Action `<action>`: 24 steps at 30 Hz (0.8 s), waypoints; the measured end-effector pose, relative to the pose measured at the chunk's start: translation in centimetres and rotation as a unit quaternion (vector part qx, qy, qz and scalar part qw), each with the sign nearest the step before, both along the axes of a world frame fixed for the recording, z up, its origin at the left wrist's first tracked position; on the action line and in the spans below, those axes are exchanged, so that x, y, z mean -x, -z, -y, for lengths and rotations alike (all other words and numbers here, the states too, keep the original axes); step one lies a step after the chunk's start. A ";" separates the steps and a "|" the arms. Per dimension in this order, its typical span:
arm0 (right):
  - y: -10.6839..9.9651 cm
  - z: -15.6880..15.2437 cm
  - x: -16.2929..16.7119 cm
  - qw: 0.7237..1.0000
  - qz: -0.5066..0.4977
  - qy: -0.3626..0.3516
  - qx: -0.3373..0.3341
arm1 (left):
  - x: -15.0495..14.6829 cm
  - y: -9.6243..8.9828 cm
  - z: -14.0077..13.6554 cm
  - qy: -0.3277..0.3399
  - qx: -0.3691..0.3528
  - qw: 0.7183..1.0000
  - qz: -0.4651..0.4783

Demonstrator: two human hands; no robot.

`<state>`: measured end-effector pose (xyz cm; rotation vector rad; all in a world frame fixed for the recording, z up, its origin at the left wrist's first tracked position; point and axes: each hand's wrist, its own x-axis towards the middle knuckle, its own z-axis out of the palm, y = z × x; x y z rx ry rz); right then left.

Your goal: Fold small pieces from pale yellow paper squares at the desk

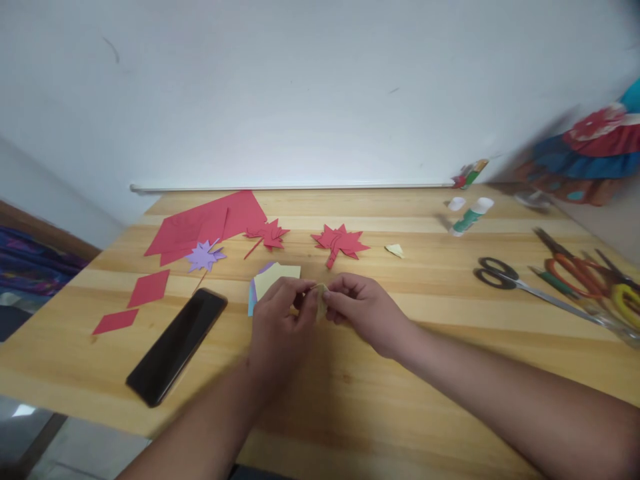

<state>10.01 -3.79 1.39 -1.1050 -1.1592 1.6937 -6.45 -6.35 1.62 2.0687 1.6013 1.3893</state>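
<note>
Between my two hands is a small piece of yellow paper (321,303), pinched from both sides above the wooden table. My left hand (285,317) is closed on its left edge, and my right hand (363,307) grips the right edge with thumb and fingers. The paper looks folded, but the fingers cover much of it. Behind my left hand lies a stack of yellow, purple and blue paper sheets (280,272). Just beyond the hands lies a red paper leaf (343,241), with a second red leaf (270,235) to its left.
At left are red sheets (205,223), a purple paper leaf (205,256), red diamonds (149,288) and a black phone (177,347). A yellow scrap (395,251) lies right of the leaves. Farther right are a glue stick (473,217), its cap (457,204) and scissors (500,275).
</note>
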 end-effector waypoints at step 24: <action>0.2 0.1 0.3 0.999 0.026 0.014 0.021 | 0.2 0.2 -0.2 0.016 -0.027 0.999 -0.006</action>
